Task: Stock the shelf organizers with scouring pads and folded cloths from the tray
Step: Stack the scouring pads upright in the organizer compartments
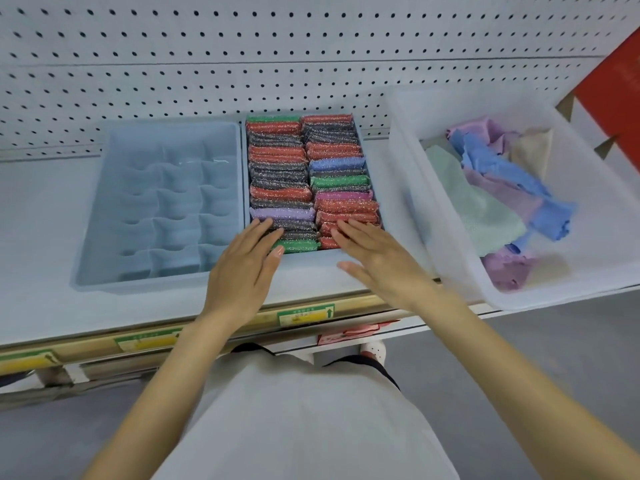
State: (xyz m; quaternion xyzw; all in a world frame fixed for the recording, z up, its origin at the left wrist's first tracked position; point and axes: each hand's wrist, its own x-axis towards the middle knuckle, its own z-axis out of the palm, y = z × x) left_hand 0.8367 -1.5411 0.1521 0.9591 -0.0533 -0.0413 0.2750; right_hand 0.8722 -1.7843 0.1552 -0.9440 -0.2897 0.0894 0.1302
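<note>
A blue organizer on the shelf is packed with two rows of glittery scouring pads in red, grey, green, purple and blue. My left hand lies flat with straight fingers on the near pads of the left row. My right hand lies flat on the near pads of the right row. Left of it stands a second blue organizer with several empty compartments. A clear plastic tray at the right holds loose cloths in green, blue, purple and beige.
A white pegboard wall backs the shelf. The shelf's front edge carries green and yellow price labels. A red box stands at the far right behind the tray.
</note>
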